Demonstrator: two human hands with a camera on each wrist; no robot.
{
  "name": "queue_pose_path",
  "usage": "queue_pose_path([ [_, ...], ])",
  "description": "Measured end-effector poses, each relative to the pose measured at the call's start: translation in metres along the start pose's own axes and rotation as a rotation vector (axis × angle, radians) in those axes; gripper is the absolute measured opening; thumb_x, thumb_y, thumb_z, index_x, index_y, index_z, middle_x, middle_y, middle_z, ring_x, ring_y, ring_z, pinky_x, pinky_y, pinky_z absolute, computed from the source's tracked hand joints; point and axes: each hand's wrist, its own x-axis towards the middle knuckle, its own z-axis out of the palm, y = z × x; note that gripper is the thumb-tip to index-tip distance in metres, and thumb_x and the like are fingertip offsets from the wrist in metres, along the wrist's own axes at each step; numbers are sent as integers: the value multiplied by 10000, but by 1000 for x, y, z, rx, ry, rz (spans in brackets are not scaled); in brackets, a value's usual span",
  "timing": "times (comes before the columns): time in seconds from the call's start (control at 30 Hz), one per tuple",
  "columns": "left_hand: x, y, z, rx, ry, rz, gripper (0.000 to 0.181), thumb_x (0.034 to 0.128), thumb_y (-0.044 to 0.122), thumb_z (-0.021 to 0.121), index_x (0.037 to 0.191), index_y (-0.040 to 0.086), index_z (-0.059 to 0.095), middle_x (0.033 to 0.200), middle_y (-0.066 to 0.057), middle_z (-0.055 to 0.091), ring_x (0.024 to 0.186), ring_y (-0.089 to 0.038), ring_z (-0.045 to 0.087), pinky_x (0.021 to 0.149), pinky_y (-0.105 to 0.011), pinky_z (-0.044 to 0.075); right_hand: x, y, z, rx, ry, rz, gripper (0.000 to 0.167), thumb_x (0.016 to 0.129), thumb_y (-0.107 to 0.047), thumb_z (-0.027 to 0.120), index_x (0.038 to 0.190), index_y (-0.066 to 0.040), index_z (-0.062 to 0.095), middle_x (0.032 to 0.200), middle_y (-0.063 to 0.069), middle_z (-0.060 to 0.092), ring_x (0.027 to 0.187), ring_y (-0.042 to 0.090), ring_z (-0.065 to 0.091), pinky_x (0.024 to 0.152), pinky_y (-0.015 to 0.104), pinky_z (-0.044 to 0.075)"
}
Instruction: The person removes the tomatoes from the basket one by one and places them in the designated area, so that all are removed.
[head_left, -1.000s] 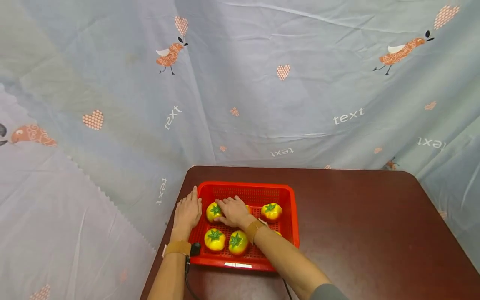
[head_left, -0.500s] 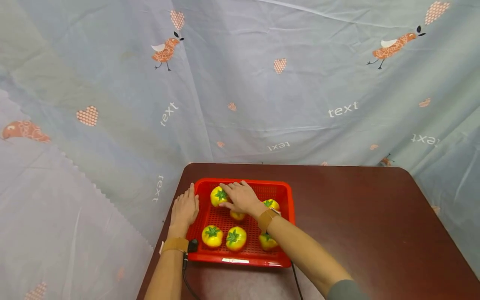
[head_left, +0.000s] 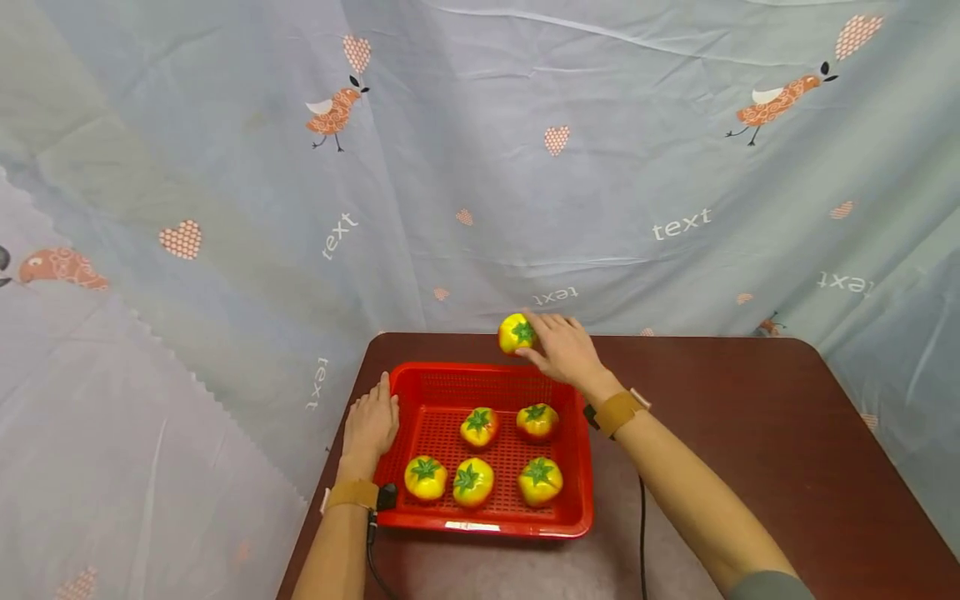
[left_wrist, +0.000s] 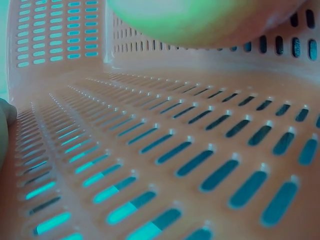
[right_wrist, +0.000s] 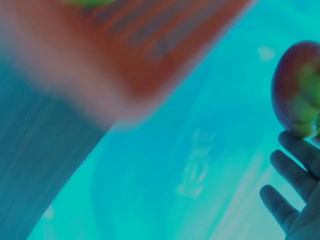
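In the head view my right hand (head_left: 567, 353) holds a yellow-and-red tomato (head_left: 514, 333) with a green leafy top, raised above the far rim of the red basket (head_left: 489, 529). The right wrist view shows the same tomato (right_wrist: 300, 92) at its right edge, against the fingertips. My left hand (head_left: 371, 423) rests along the basket's left rim, its fingers straight and pointing away from me. Several more tomatoes (head_left: 472, 482) sit in the basket, leafy tops up. In the left wrist view, part of one tomato (left_wrist: 215, 22) hangs over the slotted basket floor.
The basket stands at the left part of a dark red-brown table (head_left: 720, 450). A patterned cloth curtain (head_left: 480, 167) hangs behind and to the left. A black cable (head_left: 642, 533) trails from the right wrist, another (head_left: 372, 554) from the left.
My right hand has lifted the tomato from the basket's far left area, moving it up and to the right past the far rim. The left hand stays on the rim.
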Motion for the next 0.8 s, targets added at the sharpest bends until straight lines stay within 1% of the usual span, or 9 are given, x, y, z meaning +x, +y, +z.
queue_pose_path([
  [0.13,0,0,1,-1,-8,-10,562,1048,232,360,1513,-56,233,1425,-282,474,1239,-472,489,1087,-596,351,-18,39,-14,-9,2,72,714,952,-490,574,1516,-110,355,1378,162,571,1256,358,532,1054,524,399],
  [0.3,0,3,2,-15,12,-4,553,1048,229,358,1505,-64,252,1413,-283,484,1223,-477,497,1072,-601,365,-47,81,-23,-21,14,153,726,940,-456,608,1508,-81,359,1376,186,566,1250,380,524,1041,552,389],
  [0.4,9,0,2,-8,13,11,548,1047,223,362,1499,-72,263,1397,-287,496,1204,-477,509,1056,-598,380,-62,99,-21,-22,-1,205,731,936,-450,616,1506,-70,361,1376,195,562,1257,387,512,1035,557,384],
  [0.57,23,-4,0,-13,15,21,551,1050,226,354,1503,-71,256,1398,-290,494,1208,-481,507,1059,-600,375,-83,116,-11,-37,-17,236,730,929,-441,628,1495,-54,376,1375,216,556,1261,401,505,1013,558,391],
  [0.67,32,-5,-1,-10,5,30,557,1051,230,348,1507,-70,243,1400,-292,491,1210,-482,505,1062,-598,372,-93,120,-1,-49,-19,237,732,923,-438,639,1484,-37,392,1337,220,581,1221,397,531,987,544,408],
  [0.8,43,-8,-2,-4,-6,44,557,1048,226,355,1505,-74,245,1392,-295,497,1197,-482,517,1051,-592,386,-105,119,14,-63,-34,227,727,913,-426,655,1464,-15,417,1271,223,617,1164,394,565,958,536,428],
])
